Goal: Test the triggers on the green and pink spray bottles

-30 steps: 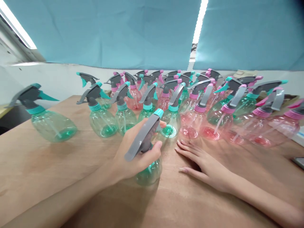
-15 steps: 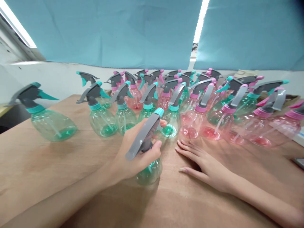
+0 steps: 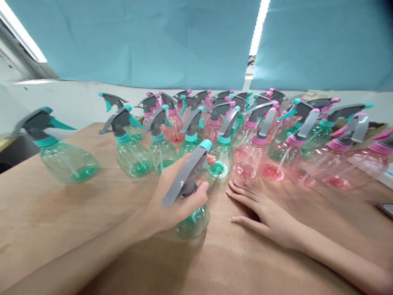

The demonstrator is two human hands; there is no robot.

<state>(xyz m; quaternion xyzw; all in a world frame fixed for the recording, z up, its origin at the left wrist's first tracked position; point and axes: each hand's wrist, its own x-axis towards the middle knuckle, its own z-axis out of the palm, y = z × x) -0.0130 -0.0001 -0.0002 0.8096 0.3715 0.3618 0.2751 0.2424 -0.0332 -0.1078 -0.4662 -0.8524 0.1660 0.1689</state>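
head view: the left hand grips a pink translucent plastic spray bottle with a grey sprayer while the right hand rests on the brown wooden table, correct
No: the head view shows the left hand grips a green, not pink, translucent plastic spray bottle with a grey sprayer, while the right hand rests on the brown wooden table.

The bottle (image 3: 193,226) in your left hand (image 3: 173,213) is see-through green with a rounded, ribbed body. Its gray head (image 3: 186,177) slants up and away to your right, ending in a teal nozzle (image 3: 206,144). Your grip hides its neck; you cannot tell whether its base is supported.
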